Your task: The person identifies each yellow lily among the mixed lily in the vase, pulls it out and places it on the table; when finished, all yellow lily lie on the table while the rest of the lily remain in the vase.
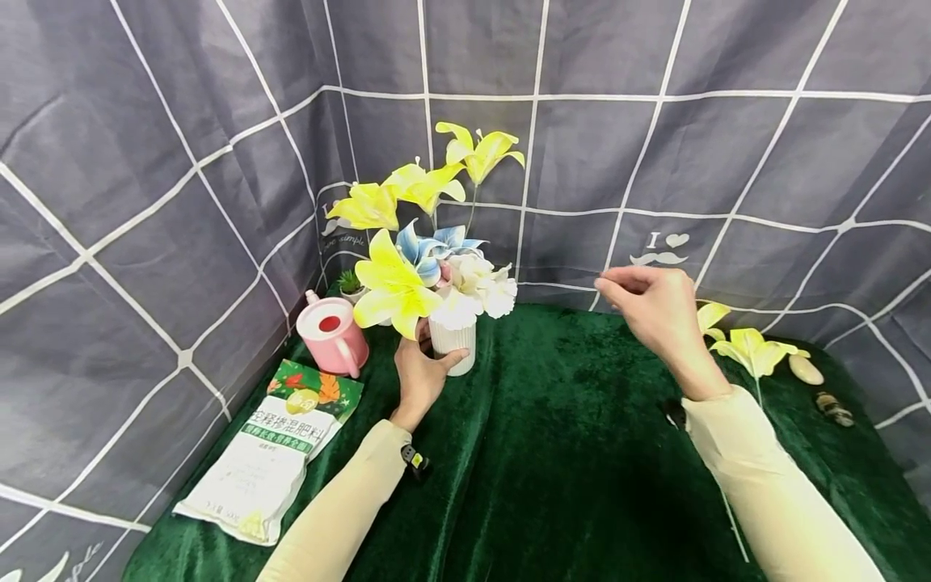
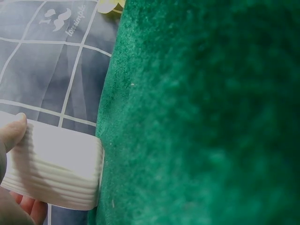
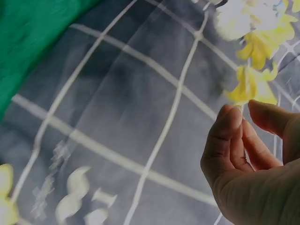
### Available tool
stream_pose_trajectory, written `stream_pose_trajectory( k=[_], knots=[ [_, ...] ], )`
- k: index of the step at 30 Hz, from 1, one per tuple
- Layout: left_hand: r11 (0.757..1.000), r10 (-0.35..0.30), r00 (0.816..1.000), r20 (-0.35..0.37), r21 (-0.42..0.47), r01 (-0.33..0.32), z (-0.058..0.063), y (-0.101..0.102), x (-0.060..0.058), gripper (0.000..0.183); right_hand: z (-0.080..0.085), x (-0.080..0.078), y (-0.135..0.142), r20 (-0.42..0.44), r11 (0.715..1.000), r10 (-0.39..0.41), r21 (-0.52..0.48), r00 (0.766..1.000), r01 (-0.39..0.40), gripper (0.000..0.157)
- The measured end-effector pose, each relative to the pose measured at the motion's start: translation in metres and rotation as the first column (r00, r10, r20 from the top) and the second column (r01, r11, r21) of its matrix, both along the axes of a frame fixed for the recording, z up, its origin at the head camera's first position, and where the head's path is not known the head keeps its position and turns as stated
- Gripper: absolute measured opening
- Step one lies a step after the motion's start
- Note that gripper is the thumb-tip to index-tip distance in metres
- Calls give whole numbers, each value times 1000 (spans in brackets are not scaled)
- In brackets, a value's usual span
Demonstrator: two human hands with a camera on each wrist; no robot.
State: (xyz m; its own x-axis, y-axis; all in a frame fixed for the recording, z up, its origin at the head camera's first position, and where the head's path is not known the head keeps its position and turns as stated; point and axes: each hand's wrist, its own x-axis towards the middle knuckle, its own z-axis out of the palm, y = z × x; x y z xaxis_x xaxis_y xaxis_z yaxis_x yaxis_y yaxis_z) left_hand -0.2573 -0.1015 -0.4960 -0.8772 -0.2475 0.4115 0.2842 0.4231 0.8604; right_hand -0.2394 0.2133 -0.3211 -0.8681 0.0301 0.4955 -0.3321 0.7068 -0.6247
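Observation:
A white ribbed vase [image 1: 461, 354] stands on the green cloth, full of artificial flowers. Yellow lilies [image 1: 396, 284] rise on its left and above, with blue flowers [image 1: 416, 249] and white blossoms [image 1: 480, 291] lower down. My left hand [image 1: 422, 376] grips the vase, thumb in front and fingers around the far side; the left wrist view shows its ribbed wall [image 2: 65, 168] between thumb and fingers. To the right of the vase, my right hand [image 1: 655, 311] hangs in the air, fingers loosely bent. In the right wrist view a small gap separates thumb and forefinger, with nothing held.
A pink watering can [image 1: 330, 339], a small potted plant [image 1: 351, 283] and a white-and-green bag [image 1: 269, 453] stand or lie at left. Under and beyond my right arm lie yellow lilies [image 1: 752, 352], a pale stone [image 1: 806, 369] and a striped lump [image 1: 834, 409]. Grey checked curtain [image 1: 582, 153] encloses the table.

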Motion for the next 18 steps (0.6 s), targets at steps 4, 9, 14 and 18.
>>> stream_pose_trajectory(
  k=[4,9,14,18],
  knots=[
    [1000,5,1000,-5,-7,-5,0,0,-1,72,12,-13,-27,19,996,60,-63,998,-59,18],
    [1000,5,1000,-24,-15,-5,1,1,-1,71,23,-34,-57,58,983,124,-146,991,-115,18],
    [1000,8,1000,-26,-14,-8,0,2,-1,70,26,-59,-81,37,967,168,-201,985,-157,17],
    [1000,4,1000,-15,-2,-4,-1,0,-2,70,25,-80,-98,44,949,210,-247,977,-193,19]
  ],
)
